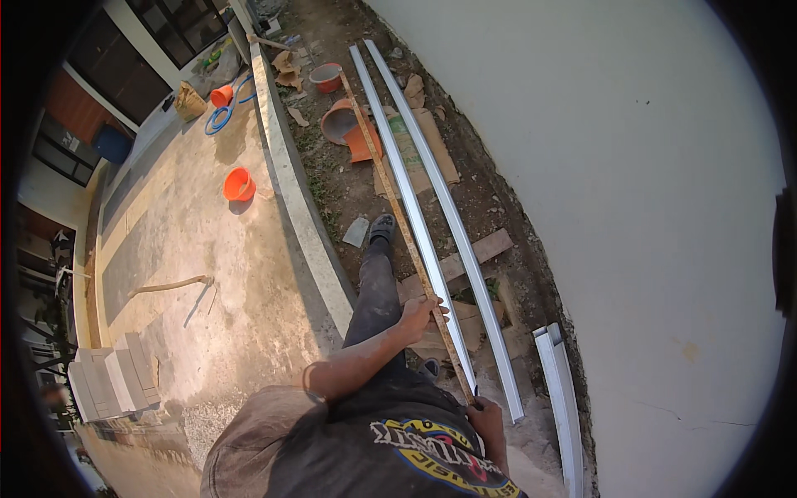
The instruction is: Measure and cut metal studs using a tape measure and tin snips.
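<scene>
Your left hand (418, 319) pinches the wooden strip (407, 232) running forward beside the metal channel (420, 224), while your right hand (488, 422), grip unclear, meets the strip's near end.

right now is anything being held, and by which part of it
A long thin brown strip: the left hand holds it partway along; the right hand is at its near end, its exact grip unclear.

On the pale concrete slab (187, 249), a round orange plastic bucket (239, 184) sits near the right edge; toward the far edge are a coiled blue hose (211, 124), another orange bucket (221, 96) and a crumpled brown sack (190, 101); grey rectangular blocks (114, 378) sit by the near left corner
</scene>
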Demonstrator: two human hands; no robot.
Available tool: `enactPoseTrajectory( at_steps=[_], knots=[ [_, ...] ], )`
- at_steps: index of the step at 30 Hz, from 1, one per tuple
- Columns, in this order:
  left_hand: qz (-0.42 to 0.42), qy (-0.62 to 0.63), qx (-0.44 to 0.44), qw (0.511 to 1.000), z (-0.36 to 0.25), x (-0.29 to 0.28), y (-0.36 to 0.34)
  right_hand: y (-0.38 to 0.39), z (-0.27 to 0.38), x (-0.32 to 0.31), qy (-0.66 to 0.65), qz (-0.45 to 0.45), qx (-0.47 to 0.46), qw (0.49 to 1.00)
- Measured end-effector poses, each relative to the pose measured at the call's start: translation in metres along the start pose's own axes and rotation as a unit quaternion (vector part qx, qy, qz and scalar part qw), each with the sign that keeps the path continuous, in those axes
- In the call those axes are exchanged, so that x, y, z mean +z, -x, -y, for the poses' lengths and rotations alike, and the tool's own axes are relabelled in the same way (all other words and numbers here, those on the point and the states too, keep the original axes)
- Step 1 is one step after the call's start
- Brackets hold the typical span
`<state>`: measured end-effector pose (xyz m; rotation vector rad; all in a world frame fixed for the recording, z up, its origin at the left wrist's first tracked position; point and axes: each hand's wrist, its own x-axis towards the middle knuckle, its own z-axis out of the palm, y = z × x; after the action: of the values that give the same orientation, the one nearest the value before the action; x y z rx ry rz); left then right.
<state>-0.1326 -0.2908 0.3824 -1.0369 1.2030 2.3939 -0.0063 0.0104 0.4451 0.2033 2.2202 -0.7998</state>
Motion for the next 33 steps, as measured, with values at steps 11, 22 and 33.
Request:
enactPoseTrajectory(
  at_steps=[11,22,33],
  knots=[
    [-0.08,-0.001,0.076,0.994,-0.096,-0.034,-0.081,0.164,-0.292,-0.008,-0.105,0.048,0.088,0.989],
    [-0.037,0.046,0.038,0.998,-0.104,-0.023,-0.095,0.085,-0.154,-0.002,-0.107,-0.049,0.066,0.991],
    [-0.024,-0.06,0.052,0.997,-0.113,-0.037,-0.093,-0.085,0.027,0.013,-0.117,-0.012,-0.049,0.992]
  ],
)
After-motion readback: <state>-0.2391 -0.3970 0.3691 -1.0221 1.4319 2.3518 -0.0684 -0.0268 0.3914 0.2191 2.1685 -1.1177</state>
